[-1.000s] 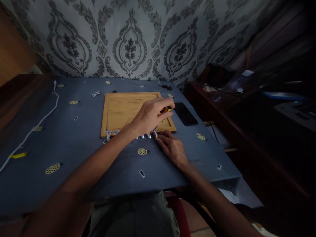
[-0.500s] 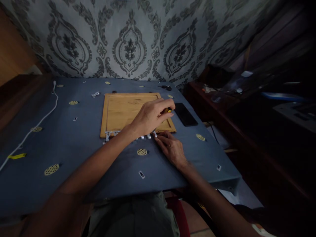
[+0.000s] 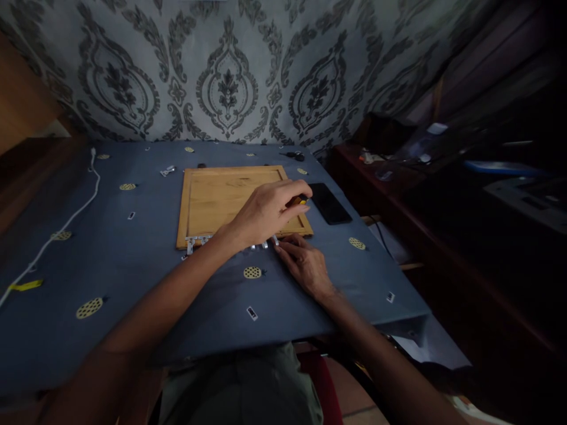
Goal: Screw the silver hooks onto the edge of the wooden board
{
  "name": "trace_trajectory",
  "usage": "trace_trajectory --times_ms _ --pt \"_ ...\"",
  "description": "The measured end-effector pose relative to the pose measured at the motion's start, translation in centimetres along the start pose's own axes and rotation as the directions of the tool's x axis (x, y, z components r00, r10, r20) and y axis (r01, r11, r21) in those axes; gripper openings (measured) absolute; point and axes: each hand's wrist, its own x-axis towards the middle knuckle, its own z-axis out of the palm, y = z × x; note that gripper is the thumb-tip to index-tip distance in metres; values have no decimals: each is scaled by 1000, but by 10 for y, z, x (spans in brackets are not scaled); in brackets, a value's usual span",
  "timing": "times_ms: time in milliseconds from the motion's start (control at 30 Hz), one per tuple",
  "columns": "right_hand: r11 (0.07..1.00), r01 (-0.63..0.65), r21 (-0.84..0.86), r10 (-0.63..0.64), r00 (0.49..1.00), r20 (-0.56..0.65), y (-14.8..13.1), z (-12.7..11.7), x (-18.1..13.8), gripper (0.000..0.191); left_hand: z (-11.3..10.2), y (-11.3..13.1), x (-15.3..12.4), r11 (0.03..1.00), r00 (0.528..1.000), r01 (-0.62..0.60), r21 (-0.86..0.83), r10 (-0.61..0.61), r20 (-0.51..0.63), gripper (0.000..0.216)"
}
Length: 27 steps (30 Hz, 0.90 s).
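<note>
A framed wooden panel [image 3: 212, 198], like a small cabinet door, lies flat on the table. Silver metal hinges [image 3: 190, 245] line its near edge, several of them partly behind my left forearm. Over the panel's right part, my left hand [image 3: 270, 206] is closed around the black-and-yellow handle of a screwdriver [image 3: 303, 201]; its shaft is mostly hidden by the hand. My right hand [image 3: 305, 265] rests at the near edge with thumb and fingers closed on the rightmost metal hinge [image 3: 274, 240].
To the panel's right lies a black phone [image 3: 328, 203]. Dark keys or a similar item [image 3: 295, 156] sit at the back. A loose metal hinge [image 3: 168, 171] is left of the panel. A white cable [image 3: 66, 227] runs along the left, with a yellow tag [image 3: 26, 285].
The whole view has shifted slightly, so the table appears a little further left. Both hands keep nearly the same place and grip on the panel.
</note>
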Motion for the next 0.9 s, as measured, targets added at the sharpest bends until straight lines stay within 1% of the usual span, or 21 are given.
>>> trace_trajectory --times_ms 133,267,300,367,467,500,567,600,667,700,767,800,833,867,900 --pt "1000 -3 8 3 1000 -5 0 0 0 38 -3 0 0 1000 1000 -19 1 19 18 15" --pt "1000 5 20 -5 1000 -13 0 0 0 38 -4 -1 -1 1000 1000 -5 26 4 31 20" --pt "1000 6 20 -6 1000 -13 0 0 0 38 -4 0 -1 999 1000 -7 33 7 7 21" --pt "1000 5 11 -5 1000 -12 0 0 0 38 -7 3 0 999 995 -20 38 24 -97 21" --pt "1000 10 -8 -10 1000 -1 1 0 0 39 -16 9 1 999 953 -5 54 21 -302 23" --pt "1000 11 -11 -11 1000 4 2 0 0 39 -20 9 2 998 938 11 64 12 -347 23" --pt "1000 8 -15 -8 1000 11 2 0 0 37 -26 6 3 996 926 36 85 -2 -377 24" --pt "1000 5 -17 -5 1000 13 1 -1 1 37 -29 3 3 994 931 49 102 -9 -365 25" --pt "1000 1 -19 -1 1000 15 1 -1 1 37 -31 -6 1 983 956 92 157 -43 -291 25" --pt "1000 1 -19 -1 1000 15 0 -1 1 37 -31 -11 -2 973 970 123 194 -77 -229 25" --pt "1000 -1 -18 1 1000 15 0 -1 1 37 -29 -18 -10 947 985 171 272 -166 -41 23" --pt "1000 -3 -19 3 1000 14 0 -1 1 36 -27 -19 -15 933 975 179 311 -210 71 22" --pt "1000 -4 -21 5 1000 14 0 -1 1 35 -25 -20 -20 918 952 180 353 -253 172 23" --pt "1000 -4 -23 5 1000 15 0 -2 1 34 -22 -19 -25 902 924 175 396 -290 251 28" --pt "1000 -2 -25 3 1000 17 0 -2 1 34 -19 -18 -30 880 897 170 443 -324 301 37"
